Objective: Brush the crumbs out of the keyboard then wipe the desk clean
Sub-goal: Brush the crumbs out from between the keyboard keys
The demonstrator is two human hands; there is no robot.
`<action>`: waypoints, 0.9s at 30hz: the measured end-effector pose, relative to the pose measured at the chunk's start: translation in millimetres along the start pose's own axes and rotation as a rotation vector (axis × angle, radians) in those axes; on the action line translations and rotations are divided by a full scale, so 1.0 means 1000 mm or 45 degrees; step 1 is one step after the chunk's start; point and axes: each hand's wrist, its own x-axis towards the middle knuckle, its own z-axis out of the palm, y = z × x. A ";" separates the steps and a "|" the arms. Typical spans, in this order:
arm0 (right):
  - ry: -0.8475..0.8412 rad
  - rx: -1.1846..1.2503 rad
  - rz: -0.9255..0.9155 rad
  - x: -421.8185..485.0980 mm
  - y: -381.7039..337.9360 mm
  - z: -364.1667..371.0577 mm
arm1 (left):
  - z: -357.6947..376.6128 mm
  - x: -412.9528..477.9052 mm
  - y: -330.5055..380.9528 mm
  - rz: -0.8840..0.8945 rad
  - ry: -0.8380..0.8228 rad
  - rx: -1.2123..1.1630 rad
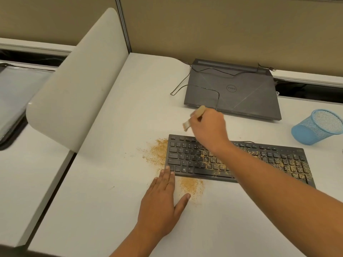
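Note:
A black keyboard (187,158) lies across the white desk (111,182), its right half speckled with tan crumbs. More crumbs (157,151) lie in a heap at its left end, and another patch (191,186) sits in front of it. My right hand (208,127) grips a small wooden brush (199,111) above the keyboard's top left part, bristles pointing down and left. My left hand (161,197) lies flat on the desk, fingertips touching the keyboard's front left corner.
A closed dark laptop (233,89) with a thin cable (178,89) lies behind the keyboard. A blue mesh cup (315,128) lies tipped at the right. A white divider panel (78,86) rises at the desk's left edge; partition walls stand behind.

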 end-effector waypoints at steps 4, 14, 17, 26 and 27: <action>0.065 -0.126 0.138 0.008 0.022 -0.024 | -0.010 0.003 0.001 -0.014 0.029 -0.005; -0.241 -0.156 0.124 -0.001 0.051 -0.035 | -0.027 0.035 0.009 0.035 0.019 0.025; -0.104 -0.242 0.118 -0.001 0.055 -0.040 | -0.029 0.034 0.006 0.029 0.017 -0.030; -0.010 -0.189 0.127 -0.009 0.054 -0.042 | -0.024 0.030 0.000 -0.001 -0.004 -0.139; -0.049 -0.171 0.115 -0.010 0.053 -0.040 | -0.023 0.030 0.000 -0.004 -0.007 -0.150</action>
